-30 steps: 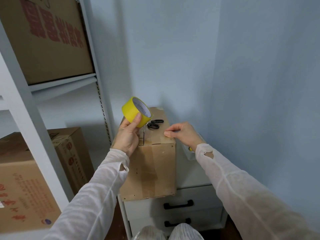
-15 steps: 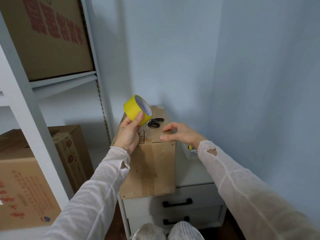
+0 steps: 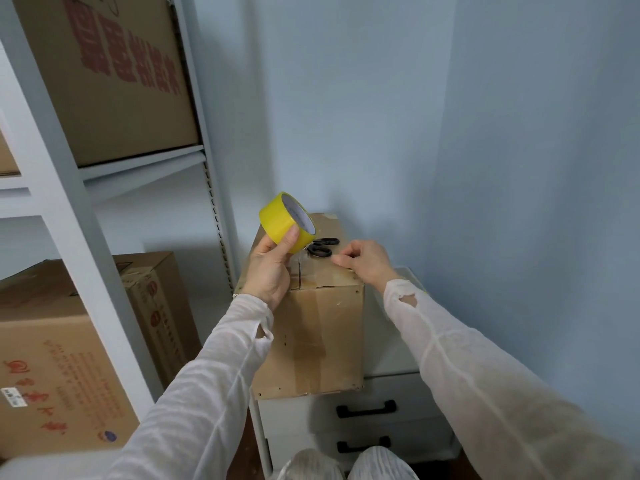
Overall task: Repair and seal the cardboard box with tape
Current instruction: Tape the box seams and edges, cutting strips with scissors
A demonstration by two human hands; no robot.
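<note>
A tall brown cardboard box (image 3: pixel 322 341) stands on a white drawer cabinet (image 3: pixel 389 344), old clear tape running down its front. Its top flaps show a slit near the front edge. My left hand (image 3: pixel 270 271) grips a yellow tape roll (image 3: pixel 277 220) just above the box's front left corner, and a short shiny strip hangs from the roll toward the slit. My right hand (image 3: pixel 367 263) hovers over the top front edge, thumb and forefinger pinched together on what looks like the strip's loose end. Black-handled scissors (image 3: pixel 322 247) lie on the box top behind my hands.
A white metal shelf rack (image 3: pixel 86 237) stands to the left, holding large printed cartons (image 3: pixel 121 81) above and more cartons (image 3: pixel 52 358) below. Blue walls close in behind and to the right. The cabinet has two drawers with black handles (image 3: pixel 365 408).
My right hand's fingers have curled from lying flat on the box's top edge into a pinch. The tape roll in my left hand has stayed nearly in place.
</note>
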